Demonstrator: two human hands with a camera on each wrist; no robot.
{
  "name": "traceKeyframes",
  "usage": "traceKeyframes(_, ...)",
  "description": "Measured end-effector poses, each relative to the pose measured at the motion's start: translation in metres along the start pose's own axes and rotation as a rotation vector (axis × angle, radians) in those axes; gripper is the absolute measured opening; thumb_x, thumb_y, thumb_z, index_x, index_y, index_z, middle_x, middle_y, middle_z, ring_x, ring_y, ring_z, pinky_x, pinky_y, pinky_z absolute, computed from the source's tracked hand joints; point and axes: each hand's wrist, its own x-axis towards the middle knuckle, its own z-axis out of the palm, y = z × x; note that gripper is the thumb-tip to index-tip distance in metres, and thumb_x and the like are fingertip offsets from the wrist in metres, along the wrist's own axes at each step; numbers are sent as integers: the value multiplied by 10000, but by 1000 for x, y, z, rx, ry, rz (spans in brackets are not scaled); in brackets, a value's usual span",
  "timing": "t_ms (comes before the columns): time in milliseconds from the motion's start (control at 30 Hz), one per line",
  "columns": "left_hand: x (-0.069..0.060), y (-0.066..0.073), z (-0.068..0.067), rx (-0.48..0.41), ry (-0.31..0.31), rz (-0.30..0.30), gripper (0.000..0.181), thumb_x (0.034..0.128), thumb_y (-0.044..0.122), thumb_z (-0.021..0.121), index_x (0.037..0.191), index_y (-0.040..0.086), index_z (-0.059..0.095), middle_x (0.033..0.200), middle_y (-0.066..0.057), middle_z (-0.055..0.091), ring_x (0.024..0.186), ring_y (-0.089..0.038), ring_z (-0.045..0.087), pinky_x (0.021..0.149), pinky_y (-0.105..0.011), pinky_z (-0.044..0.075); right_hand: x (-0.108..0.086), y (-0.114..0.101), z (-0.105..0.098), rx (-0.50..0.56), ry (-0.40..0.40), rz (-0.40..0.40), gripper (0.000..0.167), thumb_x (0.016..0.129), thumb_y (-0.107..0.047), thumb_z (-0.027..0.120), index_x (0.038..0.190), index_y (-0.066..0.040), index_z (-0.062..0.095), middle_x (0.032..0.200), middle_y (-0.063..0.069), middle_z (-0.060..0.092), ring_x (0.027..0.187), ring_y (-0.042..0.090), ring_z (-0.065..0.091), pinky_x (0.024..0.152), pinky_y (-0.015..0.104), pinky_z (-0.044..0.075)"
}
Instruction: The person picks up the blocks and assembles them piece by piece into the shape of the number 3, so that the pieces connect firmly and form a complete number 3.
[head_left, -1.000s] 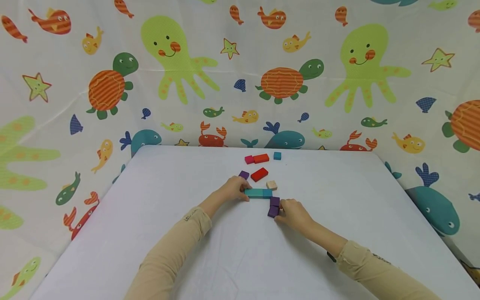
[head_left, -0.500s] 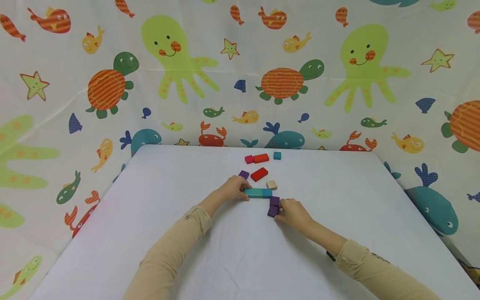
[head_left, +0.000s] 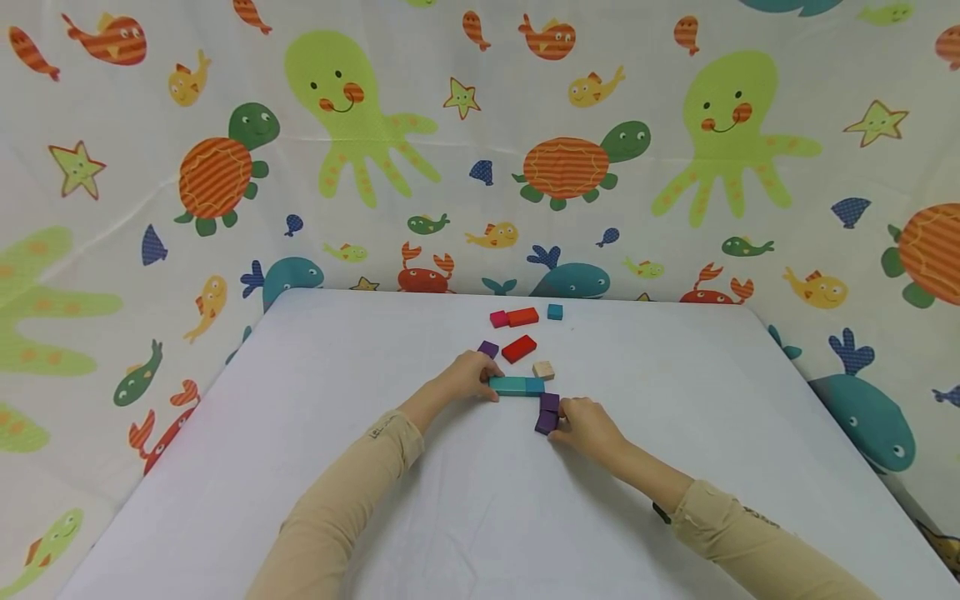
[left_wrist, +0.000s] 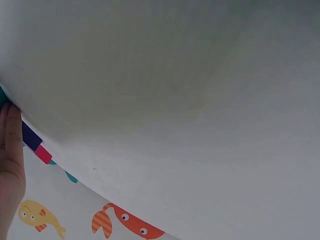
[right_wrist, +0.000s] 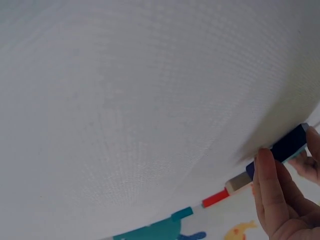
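In the head view my left hand (head_left: 467, 377) pinches the left end of a teal rectangular block (head_left: 507, 386), thumb in front and fingers behind. A blue cube (head_left: 535, 386) sits flush against that block's right end. Just below it, two dark purple cubes (head_left: 549, 413) form a short, slightly crooked column. My right hand (head_left: 590, 427) holds this column from the right, its thumb at the lower cube. In the right wrist view, fingers of the right hand (right_wrist: 278, 195) partly cover the dark purple blocks (right_wrist: 290, 142). The left wrist view catches only an edge of my left hand (left_wrist: 12, 160).
Behind the teal block lie a purple block (head_left: 488, 349), a red block (head_left: 519, 349) and a plain wood block (head_left: 543, 370). Farther back are a pink cube (head_left: 498, 319), another red block (head_left: 522, 317) and a teal cube (head_left: 555, 312). A sea-animal curtain borders the white table (head_left: 450, 517).
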Motion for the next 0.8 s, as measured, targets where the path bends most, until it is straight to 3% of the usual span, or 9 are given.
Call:
traceKeyframes(433,2,-2,1,-1,-4,0,406,755,170,789,1130,59,682,968,-59,681,813,-154,548,769,-235,508,1,9,-4,105,-33,38,254,734,-131,797,894,15,662,808,82,659,707,140,545,671,283,516)
traceKeyframes(800,0,1,0,3,-1,-8,404,754,165,788,1131,62,684,972,-61,684,807,-148,547,771,-232,511,2,23,-13,193,-36,-33,217,761,-135,773,865,13,652,741,46,630,660,116,518,593,223,450)
